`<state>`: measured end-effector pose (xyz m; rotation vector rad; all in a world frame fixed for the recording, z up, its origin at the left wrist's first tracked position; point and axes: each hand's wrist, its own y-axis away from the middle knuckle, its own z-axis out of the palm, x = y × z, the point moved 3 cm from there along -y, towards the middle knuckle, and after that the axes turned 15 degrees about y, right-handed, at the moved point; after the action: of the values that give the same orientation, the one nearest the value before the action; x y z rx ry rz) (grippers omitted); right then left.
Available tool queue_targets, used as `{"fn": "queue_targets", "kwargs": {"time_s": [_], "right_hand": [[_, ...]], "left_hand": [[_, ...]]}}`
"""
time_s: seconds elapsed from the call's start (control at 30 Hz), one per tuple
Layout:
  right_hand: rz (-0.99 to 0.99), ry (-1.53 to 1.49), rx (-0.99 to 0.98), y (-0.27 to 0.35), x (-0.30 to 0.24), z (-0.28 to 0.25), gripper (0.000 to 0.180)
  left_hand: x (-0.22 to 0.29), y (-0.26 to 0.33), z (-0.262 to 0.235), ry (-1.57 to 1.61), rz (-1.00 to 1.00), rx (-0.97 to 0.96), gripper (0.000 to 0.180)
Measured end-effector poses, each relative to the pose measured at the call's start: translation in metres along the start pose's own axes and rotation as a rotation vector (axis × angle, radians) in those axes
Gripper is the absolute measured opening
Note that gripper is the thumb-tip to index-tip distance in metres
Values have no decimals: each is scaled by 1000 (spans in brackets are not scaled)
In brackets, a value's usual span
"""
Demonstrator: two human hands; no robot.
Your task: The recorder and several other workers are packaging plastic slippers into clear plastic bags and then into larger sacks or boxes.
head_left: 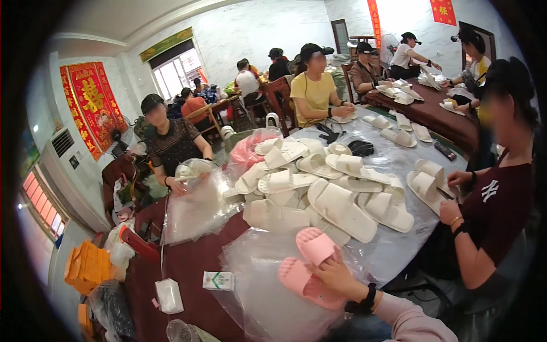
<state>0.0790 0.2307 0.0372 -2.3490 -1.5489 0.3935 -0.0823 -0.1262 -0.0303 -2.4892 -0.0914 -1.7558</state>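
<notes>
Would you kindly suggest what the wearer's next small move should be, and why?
Perhaps bring the left hand in to steady the clear plastic: it looks loose and wrinkled beneath the pink slippers, and the right hand is on them while the left is out of view.

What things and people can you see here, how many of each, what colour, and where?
Pink slippers: two, pink, table front
Off-white slippers: many, overlapping, off-white, heaped mid-table and beyond
Plastic sheets: at least two, clear, left of and before the heap
Carton: one, white and green, left of the pink slippers
Packet: one, white, left of the carton
Bag: one, pink, behind the heap
Handheld device: one, dark, table's right edge
Stack: one, orange, far left
Wall hangings: several, red, left and top right
Other people: at least eight, mixed clothing, around the tables
Right hand: one, black wristband, pinkish sleeve, on the pink slippers
Left hand: not in view
</notes>
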Motion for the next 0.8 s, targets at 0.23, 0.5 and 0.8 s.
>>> {"fn": "queue_targets", "kwargs": {"time_s": [0.23, 0.5, 0.8], "right_hand": [[18, 124, 112, -1, -2, -18, 46], [58, 27, 126, -9, -2, 10, 34], [17, 79, 240, -8, -2, 2, 35]], "left_hand": [[2, -10, 9, 100, -12, 40, 12], [9, -55, 7, 194, -16, -34, 12], [23, -88, -1, 271, -50, -9, 12]]}}
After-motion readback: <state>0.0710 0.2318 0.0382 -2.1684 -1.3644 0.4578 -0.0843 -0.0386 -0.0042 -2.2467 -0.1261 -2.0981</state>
